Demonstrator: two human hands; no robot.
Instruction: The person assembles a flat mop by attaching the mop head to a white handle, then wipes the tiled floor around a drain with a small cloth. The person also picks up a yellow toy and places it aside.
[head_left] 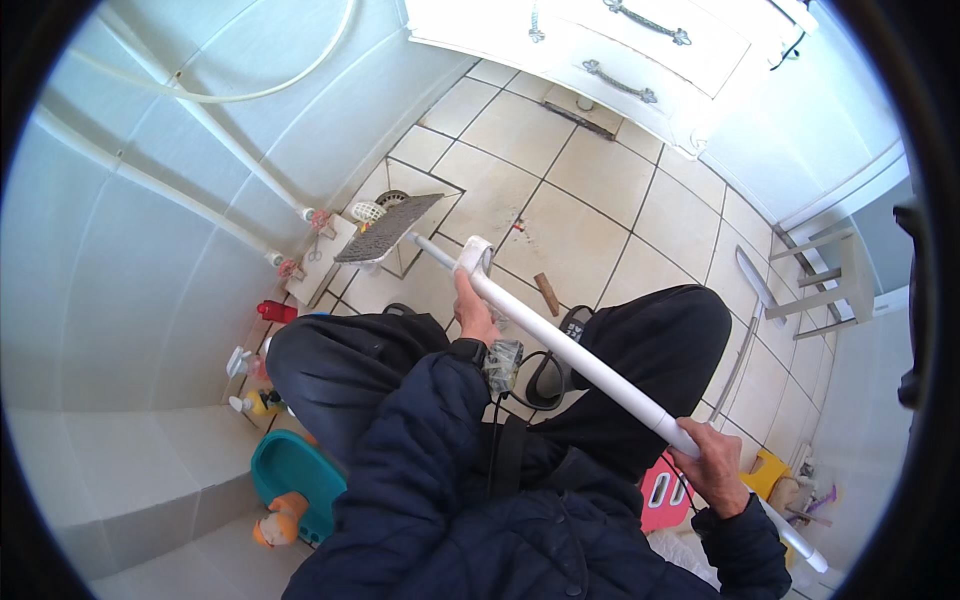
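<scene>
While the left hand [474, 308] grips the mop [570, 349] by its pole beside the white collar [476, 255], the right hand [714, 464] has its fingers curled over the pole nearer the far end. The mop slants across the person's front, between and above the knees. Its grey pad [388, 231] is tilted, near the drain [393, 199] and the left wall [200, 310]; whether it touches the floor cannot be told. A brown strip [546, 294] lies on the tiles [590, 175]. At left stand a red bottle [276, 312] and a teal basin [293, 480].
</scene>
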